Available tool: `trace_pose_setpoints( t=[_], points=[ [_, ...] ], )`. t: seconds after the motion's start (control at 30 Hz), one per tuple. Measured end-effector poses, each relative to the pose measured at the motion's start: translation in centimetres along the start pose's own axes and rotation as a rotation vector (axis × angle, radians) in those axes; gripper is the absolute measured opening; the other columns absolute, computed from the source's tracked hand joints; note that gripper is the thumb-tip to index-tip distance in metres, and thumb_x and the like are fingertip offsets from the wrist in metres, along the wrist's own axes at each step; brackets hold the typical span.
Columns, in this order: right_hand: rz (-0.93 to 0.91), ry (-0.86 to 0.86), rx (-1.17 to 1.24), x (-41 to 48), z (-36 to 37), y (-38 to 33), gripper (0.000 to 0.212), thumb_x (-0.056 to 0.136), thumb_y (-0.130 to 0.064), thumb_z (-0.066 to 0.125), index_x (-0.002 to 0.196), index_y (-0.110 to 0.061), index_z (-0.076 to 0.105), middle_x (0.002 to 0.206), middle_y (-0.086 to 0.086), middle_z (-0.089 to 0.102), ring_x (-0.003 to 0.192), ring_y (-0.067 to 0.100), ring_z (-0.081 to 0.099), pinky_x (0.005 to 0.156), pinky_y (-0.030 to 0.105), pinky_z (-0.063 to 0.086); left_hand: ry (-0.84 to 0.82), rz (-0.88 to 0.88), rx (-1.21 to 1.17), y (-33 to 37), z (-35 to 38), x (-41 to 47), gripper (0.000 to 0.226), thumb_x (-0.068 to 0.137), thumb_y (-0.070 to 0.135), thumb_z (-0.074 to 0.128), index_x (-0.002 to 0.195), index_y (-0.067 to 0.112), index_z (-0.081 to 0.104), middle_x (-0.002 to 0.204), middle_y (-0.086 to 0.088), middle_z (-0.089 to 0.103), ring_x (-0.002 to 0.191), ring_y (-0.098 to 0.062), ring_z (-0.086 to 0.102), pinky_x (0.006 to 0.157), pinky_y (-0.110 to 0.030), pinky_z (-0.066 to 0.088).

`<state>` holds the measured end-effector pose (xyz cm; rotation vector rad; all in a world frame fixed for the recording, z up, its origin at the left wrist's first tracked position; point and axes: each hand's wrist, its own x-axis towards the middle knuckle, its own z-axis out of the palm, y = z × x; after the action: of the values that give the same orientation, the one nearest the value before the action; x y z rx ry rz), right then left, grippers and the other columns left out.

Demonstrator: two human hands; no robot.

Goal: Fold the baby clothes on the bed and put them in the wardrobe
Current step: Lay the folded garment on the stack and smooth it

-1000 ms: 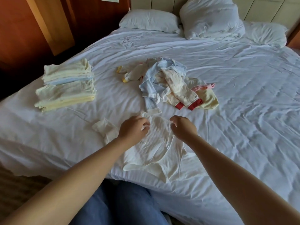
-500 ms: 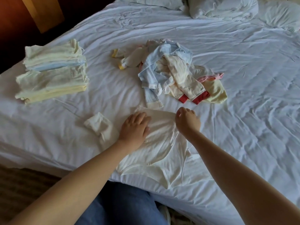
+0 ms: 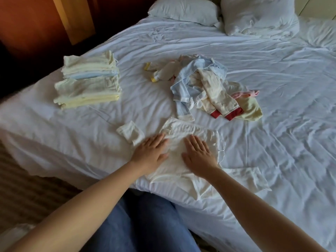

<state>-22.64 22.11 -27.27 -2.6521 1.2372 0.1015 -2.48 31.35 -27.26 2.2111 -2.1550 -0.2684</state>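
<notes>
A cream baby garment [image 3: 189, 135] lies spread on the white bed [image 3: 272, 124] near its front edge. My left hand [image 3: 151, 151] presses flat on its left side with straight fingers. My right hand [image 3: 199, 154] presses flat on its middle, fingers together. One sleeve [image 3: 249, 177] stretches out to the right and another sleeve [image 3: 130, 132] lies folded to the left. Beyond the garment sits a loose heap of unfolded baby clothes [image 3: 205, 88] in blue, cream, yellow and red. A stack of folded pale clothes [image 3: 89, 82] rests at the bed's left side.
Two white pillows [image 3: 185, 10] [image 3: 258, 15] lie at the head of the bed. Dark wooden furniture [image 3: 32, 24] stands along the left. My blue-jeaned legs [image 3: 141, 220] are against the front edge of the bed, above patterned carpet [image 3: 27, 193].
Both hands went from gripping the garment's top edge with curled fingers to lying flat on it. The garment is now spread wider, with its right sleeve laid out.
</notes>
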Motion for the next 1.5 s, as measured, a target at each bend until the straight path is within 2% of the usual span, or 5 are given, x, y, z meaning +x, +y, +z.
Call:
trace_pose_setpoints(
  t=[0.23,0.97,1.17,1.33,1.5],
  points=[
    [-0.107,0.101,0.138,1.7,-4.8,-3.8,0.043,0.096,-0.033,0.052,0.138,-0.029,0.048,0.145,-0.007,0.042,0.124,0.015,0.050,0.089,0.034,0.050,0.519,-0.155,-0.262,-4.5,-2.6,-2.5,0.033,0.096,0.021,0.054,0.128,0.014,0.058,0.129,-0.002,0.058,0.117,-0.021,0.056,0.090,-0.035,0.047],
    [0.118,-0.050,0.565,14.1,-1.7,-16.0,0.023,0.088,-0.025,0.064,0.109,-0.017,0.065,0.101,0.001,0.064,0.100,0.022,0.058,0.083,0.030,0.049,0.433,-0.536,-0.461,-12.0,-0.4,-1.8,0.040,0.080,0.053,0.070,0.094,0.016,0.062,0.098,-0.001,0.063,0.091,-0.024,0.060,0.074,-0.032,0.041],
    [0.205,-0.054,1.045,12.3,-3.6,-17.1,0.009,0.090,-0.019,0.064,0.099,-0.016,0.066,0.079,-0.005,0.062,0.071,0.010,0.057,0.052,0.016,0.044,0.463,-0.509,-1.205,-13.4,-2.6,-2.7,0.031,0.086,0.039,0.072,0.092,0.014,0.055,0.084,-0.006,0.064,0.078,-0.023,0.064,0.070,-0.044,0.055],
    [0.185,-0.005,1.073,11.2,-4.0,-18.1,0.015,0.091,-0.017,0.061,0.104,-0.019,0.067,0.089,-0.005,0.067,0.075,0.010,0.059,0.063,0.021,0.046,0.610,-0.516,-1.292,-13.2,-4.2,-3.4,0.026,0.084,0.027,0.075,0.089,0.018,0.051,0.084,-0.009,0.063,0.071,-0.021,0.066,0.056,-0.033,0.056],
    [-0.115,0.300,0.487,8.3,-1.7,-16.3,0.035,0.092,-0.029,0.050,0.125,-0.023,0.059,0.123,-0.004,0.062,0.116,0.016,0.054,0.098,0.037,0.043,0.517,-0.641,-0.843,-14.0,-3.0,-3.4,0.023,0.088,0.036,0.067,0.101,0.023,0.053,0.084,0.008,0.063,0.072,-0.016,0.066,0.069,-0.036,0.055]
  ],
)
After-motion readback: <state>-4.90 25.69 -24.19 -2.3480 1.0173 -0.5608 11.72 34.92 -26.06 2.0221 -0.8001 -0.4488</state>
